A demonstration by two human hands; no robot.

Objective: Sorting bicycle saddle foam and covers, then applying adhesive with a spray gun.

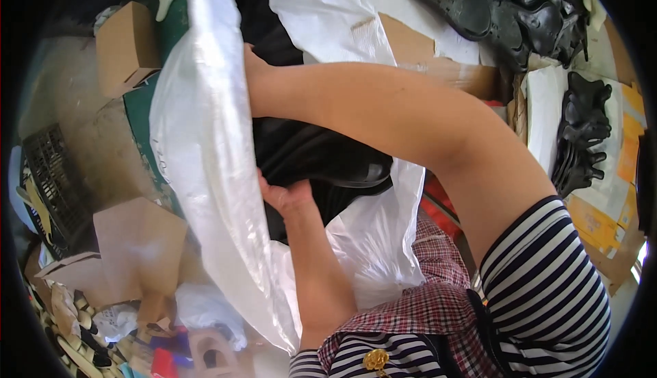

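A large white woven sack (212, 138) lies open before me, its near-left side raised like a wall. Inside are long black, smooth, pliable pieces (321, 148); one has a shiny rounded end like a boot's toe, but their kind is not certain. Both my arms reach into the sack. My left hand (286, 198) is low in the opening beside the black pieces, its thumb showing and its fingers hidden. Farther up, my right hand (259, 85) goes behind the sack's raised edge against the black contents; its fingers are out of sight.
Glossy black moulded pieces (513, 8) are heaped at the far right, with more black pieces (582, 131) below them. A cardboard box (129, 49) stands at the left. Lower left are an open carton (140, 241), a dark plastic crate (56, 179) and mixed scraps.
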